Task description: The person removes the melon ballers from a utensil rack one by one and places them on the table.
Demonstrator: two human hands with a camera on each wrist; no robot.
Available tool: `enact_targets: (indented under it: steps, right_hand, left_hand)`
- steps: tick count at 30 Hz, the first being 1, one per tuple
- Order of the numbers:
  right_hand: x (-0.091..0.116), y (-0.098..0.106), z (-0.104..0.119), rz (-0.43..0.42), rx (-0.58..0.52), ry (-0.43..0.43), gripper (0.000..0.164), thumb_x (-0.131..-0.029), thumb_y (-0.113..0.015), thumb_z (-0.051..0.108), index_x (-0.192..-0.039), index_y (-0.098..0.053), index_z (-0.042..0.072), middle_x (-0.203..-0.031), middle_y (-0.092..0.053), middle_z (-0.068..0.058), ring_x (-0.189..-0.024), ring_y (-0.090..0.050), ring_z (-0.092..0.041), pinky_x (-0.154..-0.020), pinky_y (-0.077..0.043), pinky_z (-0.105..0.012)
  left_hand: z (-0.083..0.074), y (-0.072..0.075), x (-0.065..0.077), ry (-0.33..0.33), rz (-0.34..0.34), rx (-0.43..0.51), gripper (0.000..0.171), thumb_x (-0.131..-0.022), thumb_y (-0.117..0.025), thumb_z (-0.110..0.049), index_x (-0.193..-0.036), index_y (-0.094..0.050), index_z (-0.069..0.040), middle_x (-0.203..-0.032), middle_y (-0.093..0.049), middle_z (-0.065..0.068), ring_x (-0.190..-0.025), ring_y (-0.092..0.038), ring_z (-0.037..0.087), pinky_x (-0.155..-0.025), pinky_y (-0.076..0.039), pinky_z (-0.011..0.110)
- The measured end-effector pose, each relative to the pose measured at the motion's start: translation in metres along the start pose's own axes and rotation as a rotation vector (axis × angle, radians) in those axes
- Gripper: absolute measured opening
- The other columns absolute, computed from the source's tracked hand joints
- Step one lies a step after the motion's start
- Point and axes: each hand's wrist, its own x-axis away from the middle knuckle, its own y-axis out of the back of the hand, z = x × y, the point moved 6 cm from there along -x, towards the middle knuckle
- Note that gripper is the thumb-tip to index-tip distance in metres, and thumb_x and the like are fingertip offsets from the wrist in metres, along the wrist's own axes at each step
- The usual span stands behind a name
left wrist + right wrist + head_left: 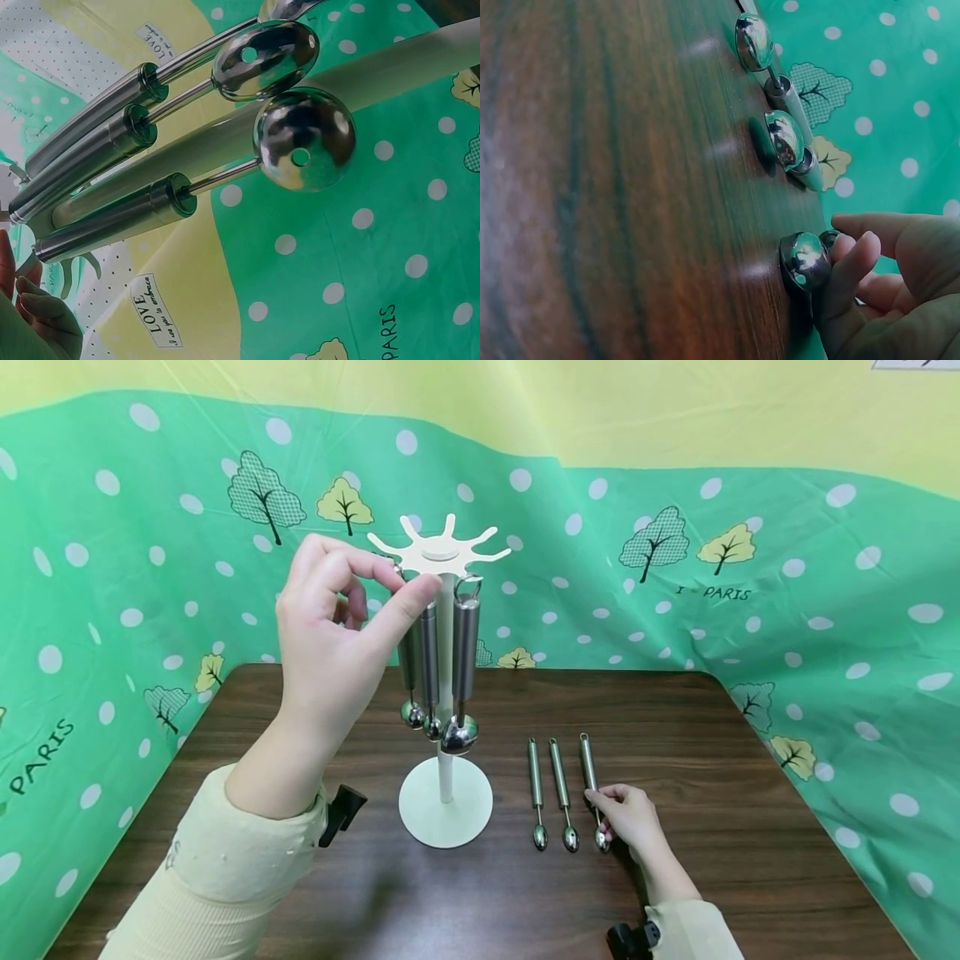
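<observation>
A white rack (446,802) with curved hook arms stands upright, and several steel melon ballers hang from it, bowls down. My left hand (322,610) is raised at the rack's top left, thumb and forefinger pinching the ring end of the leftmost melon baller (408,664); the fingers partly cover the contact. The left wrist view shows three hanging bowls, the nearest melon baller's (304,139) with a small hole. On the table, my right hand (628,814) pinches the rightmost of three lying melon ballers (588,760) by its neck, near the bowl (806,261).
Two more melon ballers, a left one (536,777) and a middle one (559,777), lie side by side right of the rack's base. The dark wooden table (360,893) ends at a green and yellow patterned cloth (570,568) behind it.
</observation>
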Motion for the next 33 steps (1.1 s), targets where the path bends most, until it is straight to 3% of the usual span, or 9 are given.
enact_targets:
  steps: [16, 23, 33]
  right_hand:
    - [-0.0011, -0.0001, 0.0024, -0.04, 0.058, 0.0, 0.036, -0.091, -0.068, 0.024, -0.109, -0.065, -0.007, -0.057, -0.059, -0.003, -0.043, -0.054, -0.008, -0.043, -0.051, -0.026]
    - [-0.001, -0.0001, 0.0019, -0.055, 0.043, 0.007, 0.035, -0.09, -0.07, 0.023, -0.108, -0.065, -0.007, -0.057, -0.061, -0.003, -0.043, -0.055, -0.008, -0.044, -0.051, -0.025]
    - [-0.0008, -0.0008, 0.0009, -0.071, 0.037, 0.007, 0.033, -0.089, -0.071, 0.022, -0.105, -0.066, -0.007, -0.061, -0.062, -0.003, -0.045, -0.057, -0.008, -0.045, -0.052, -0.024]
  left_hand:
    - [0.0006, 0.0004, -0.0004, -0.006, -0.003, 0.013, 0.025, -0.081, -0.082, -0.018, -0.077, -0.067, 0.001, -0.086, -0.049, -0.013, -0.069, -0.039, 0.009, -0.056, -0.033, 0.021]
    - [-0.0002, 0.0, -0.0007, -0.013, -0.002, 0.014, 0.025, -0.08, -0.083, -0.017, -0.077, -0.066, 0.002, -0.086, -0.046, -0.021, -0.072, -0.04, 0.009, -0.056, -0.033, 0.021]
    - [-0.0004, -0.0002, -0.0009, -0.024, -0.002, 0.011, 0.025, -0.08, -0.083, -0.017, -0.077, -0.066, 0.002, -0.085, -0.045, -0.021, -0.073, -0.041, 0.008, -0.056, -0.033, 0.021]
